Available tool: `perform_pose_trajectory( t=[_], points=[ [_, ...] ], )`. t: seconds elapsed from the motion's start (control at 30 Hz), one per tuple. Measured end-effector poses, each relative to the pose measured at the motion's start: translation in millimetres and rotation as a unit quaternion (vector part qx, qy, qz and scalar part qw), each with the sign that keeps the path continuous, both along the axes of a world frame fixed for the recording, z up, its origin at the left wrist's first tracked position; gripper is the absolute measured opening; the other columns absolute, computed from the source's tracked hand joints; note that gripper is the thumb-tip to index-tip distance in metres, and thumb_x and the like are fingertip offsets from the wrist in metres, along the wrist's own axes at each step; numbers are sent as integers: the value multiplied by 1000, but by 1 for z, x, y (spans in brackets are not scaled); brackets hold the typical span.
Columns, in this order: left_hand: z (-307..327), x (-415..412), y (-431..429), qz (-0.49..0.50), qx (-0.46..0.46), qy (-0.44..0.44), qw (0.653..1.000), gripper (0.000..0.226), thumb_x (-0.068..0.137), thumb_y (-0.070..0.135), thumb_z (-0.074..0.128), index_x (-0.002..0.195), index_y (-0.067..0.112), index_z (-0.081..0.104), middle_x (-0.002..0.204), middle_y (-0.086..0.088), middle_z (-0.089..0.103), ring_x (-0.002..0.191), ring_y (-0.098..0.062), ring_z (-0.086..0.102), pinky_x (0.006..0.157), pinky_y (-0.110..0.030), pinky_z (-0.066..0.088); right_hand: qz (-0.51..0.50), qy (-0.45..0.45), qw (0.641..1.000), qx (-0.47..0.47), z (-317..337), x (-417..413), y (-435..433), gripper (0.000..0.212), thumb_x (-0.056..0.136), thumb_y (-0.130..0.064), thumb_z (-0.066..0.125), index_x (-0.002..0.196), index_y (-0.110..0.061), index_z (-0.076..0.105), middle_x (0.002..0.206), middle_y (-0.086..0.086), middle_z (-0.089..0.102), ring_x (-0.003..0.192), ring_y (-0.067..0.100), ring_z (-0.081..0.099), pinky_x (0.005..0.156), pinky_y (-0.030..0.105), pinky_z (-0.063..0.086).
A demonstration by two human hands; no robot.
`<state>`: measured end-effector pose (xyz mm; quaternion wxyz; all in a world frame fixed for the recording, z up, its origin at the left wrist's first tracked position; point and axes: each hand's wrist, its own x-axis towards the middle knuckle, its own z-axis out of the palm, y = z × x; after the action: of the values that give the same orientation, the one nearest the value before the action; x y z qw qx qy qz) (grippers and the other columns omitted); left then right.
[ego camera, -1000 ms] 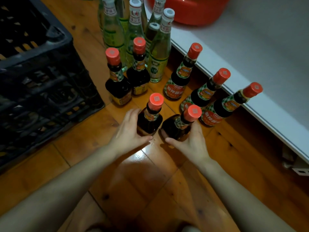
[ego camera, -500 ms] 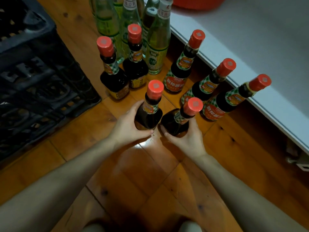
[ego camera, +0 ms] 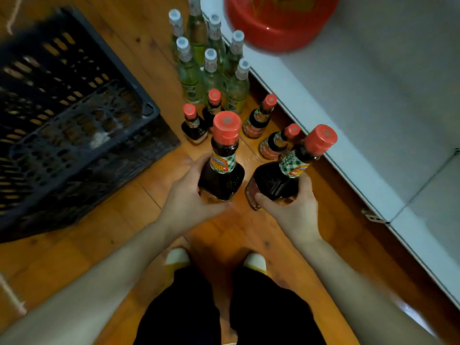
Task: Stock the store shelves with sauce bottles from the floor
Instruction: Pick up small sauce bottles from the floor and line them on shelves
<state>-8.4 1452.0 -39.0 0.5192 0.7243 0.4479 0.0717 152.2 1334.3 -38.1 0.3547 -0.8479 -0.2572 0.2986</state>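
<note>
Status: first transfer under way, nothing shelved yet as far as can be seen.

The left hand (ego camera: 189, 192) is wrapped round the lower body of a dark glass sauce bottle with a red screw cap (ego camera: 221, 175). The right hand (ego camera: 291, 210) grips a second dark red-capped sauce bottle (ego camera: 276, 180) the same way, this one tilted toward the shelf. Both bottles are in the air above the orange-brown wooden plank floor (ego camera: 119, 212), near the front edge of the pale grey shelf board (ego camera: 373, 100) but not over it.

Left to do: at least four matching dark floor bottles (ego camera: 258, 118) stand by the shelf edge (a fifth may be hidden behind the right-hand bottle; cannot tell). Behind them is a cluster of tall clear-green glass bottles with white caps (ego camera: 211, 78). The only thing seen on the shelf is a round red plastic basin (ego camera: 278, 23). A black slatted plastic crate (ego camera: 74, 125) sits to the left of the group. Judgement: early stage, most of the stock is still down.

Change against half a second ago: the two bottles then stood on the floor at the front of the group, with the hands closing round them. Now they are lifted clear, caps much nearer the camera. The viewpoint has risen too, so pale shoes (ego camera: 177, 257) and dark shorts are now in frame (the person is apparently straightening up). The floor bottles look unmoved.
</note>
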Motion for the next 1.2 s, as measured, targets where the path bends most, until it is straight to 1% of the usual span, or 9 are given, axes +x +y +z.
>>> perform_pose_trajectory(
  t=[0.07,0.2,0.33,0.47,0.57,0.7,0.93,1.03,1.2],
  points=[
    [50,0,-12,2,-9,-1,1000,93,60,25,85,122,50,20,105,41,39,98,15,46,87,-6,38,-6,5,1000,6,49,-4,-9,79,64,-27,82,130,-15,40,97,-29,45,98,-1,47,69,-8,34],
    [160,3,-32,21,2,-15,1000,91,61,25,84,125,44,24,101,46,37,92,33,40,80,5,36,-16,16,1000,11,154,-8,-30,81,65,-30,81,132,-17,38,109,-17,51,102,1,48,76,3,38],
    [270,-2,-46,23,26,-11,999,97,61,27,85,137,36,26,105,35,42,97,16,45,83,-6,40,-27,15,999,21,261,-2,-52,80,65,-27,81,133,-17,38,109,-16,48,100,0,46,68,-3,36],
    [363,-14,-59,18,44,-19,999,92,60,23,85,127,47,28,96,33,45,96,7,44,74,2,34,-46,-19,998,31,359,1,-81,80,64,-25,81,132,-17,39,110,-13,48,102,5,47,71,4,35],
    [424,-27,-67,-13,57,-25,998,101,58,29,87,140,31,30,102,21,46,98,-1,43,79,-10,34,-85,-45,994,46,422,-8,-108,78,66,-23,81,131,-17,39,109,-10,49,100,10,50,67,8,42],
    [500,-39,-82,-89,92,-65,990,99,59,27,85,141,29,29,99,29,44,103,1,42,89,-17,34,-137,-83,985,65,493,-30,-155,79,64,-25,82,130,-20,39,104,-17,49,101,8,49,75,14,37],
    [597,-19,-136,-224,128,-142,956,91,56,27,87,125,43,31,100,38,39,104,5,44,90,-12,33,-240,-108,961,90,585,-53,-251,74,64,-29,81,126,-22,42,98,-19,52,95,9,53,72,16,42],
    [626,11,-176,-276,127,-176,937,91,51,33,89,113,52,26,95,40,40,83,26,44,72,4,33,-284,-130,944,109,616,-50,-298,73,62,-31,82,122,-31,40,98,-25,52,95,9,56,79,26,46],
    [660,85,-277,-361,115,-211,901,86,46,37,86,113,51,34,93,36,51,79,31,46,65,4,38,-339,-172,914,144,665,-30,-406,58,64,-24,82,102,-39,41,96,-25,51,89,-7,52,67,13,41]
  ],
)
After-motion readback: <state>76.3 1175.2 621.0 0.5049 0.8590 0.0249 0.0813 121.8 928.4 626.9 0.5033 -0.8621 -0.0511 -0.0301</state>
